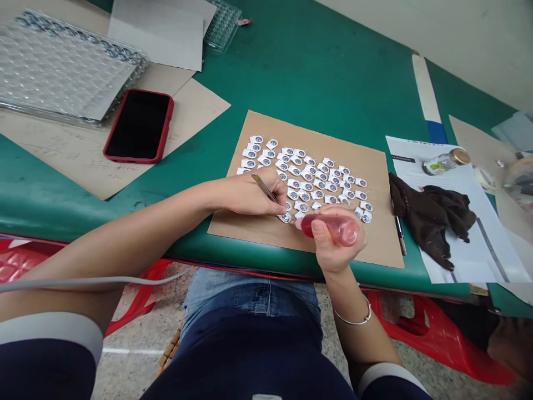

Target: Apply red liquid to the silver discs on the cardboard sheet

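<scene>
Fingers of the left hand point(259, 193) gripped tweezers point(264, 188), those of the right hand point(335, 253) a pink bottle point(333, 227), over the cardboard point(227, 226). Wetting a tag point(285, 218) seemed the step, the next move calling for a gentle squeeze; the pink bottle's long axis ran roughly along the cardboard's near edge, nozzle point(298, 223) toward that tag
</scene>
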The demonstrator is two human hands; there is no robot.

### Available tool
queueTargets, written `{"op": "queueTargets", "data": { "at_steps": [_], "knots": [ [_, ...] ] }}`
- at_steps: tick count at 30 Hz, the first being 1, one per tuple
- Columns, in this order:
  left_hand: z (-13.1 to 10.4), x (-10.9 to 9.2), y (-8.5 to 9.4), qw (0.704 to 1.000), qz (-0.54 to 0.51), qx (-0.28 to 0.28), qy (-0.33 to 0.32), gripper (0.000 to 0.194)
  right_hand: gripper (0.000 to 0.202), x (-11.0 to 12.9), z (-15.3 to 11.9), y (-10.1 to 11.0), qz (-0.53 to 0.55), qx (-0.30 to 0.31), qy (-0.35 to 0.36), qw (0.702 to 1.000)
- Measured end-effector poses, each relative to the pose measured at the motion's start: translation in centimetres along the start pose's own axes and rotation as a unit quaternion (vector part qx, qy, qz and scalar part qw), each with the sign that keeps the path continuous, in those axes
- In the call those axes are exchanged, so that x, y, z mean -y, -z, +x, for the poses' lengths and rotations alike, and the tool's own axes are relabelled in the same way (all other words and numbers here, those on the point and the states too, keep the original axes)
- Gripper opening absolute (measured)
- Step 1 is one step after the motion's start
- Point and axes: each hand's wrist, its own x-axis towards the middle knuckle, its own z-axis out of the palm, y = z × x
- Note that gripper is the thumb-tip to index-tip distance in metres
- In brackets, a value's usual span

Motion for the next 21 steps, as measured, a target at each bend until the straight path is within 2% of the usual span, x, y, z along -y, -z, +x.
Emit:
{"op": "queueTargets", "data": {
  "at_steps": [21],
  "knots": [
    [0.14, 0.27, -0.07, 1.000, -0.005, -0.004, -0.003, 0.015, 0.021, -0.12, -0.13, -0.28, 0.017, -0.006, 0.009, 1.000]
  ]
}}
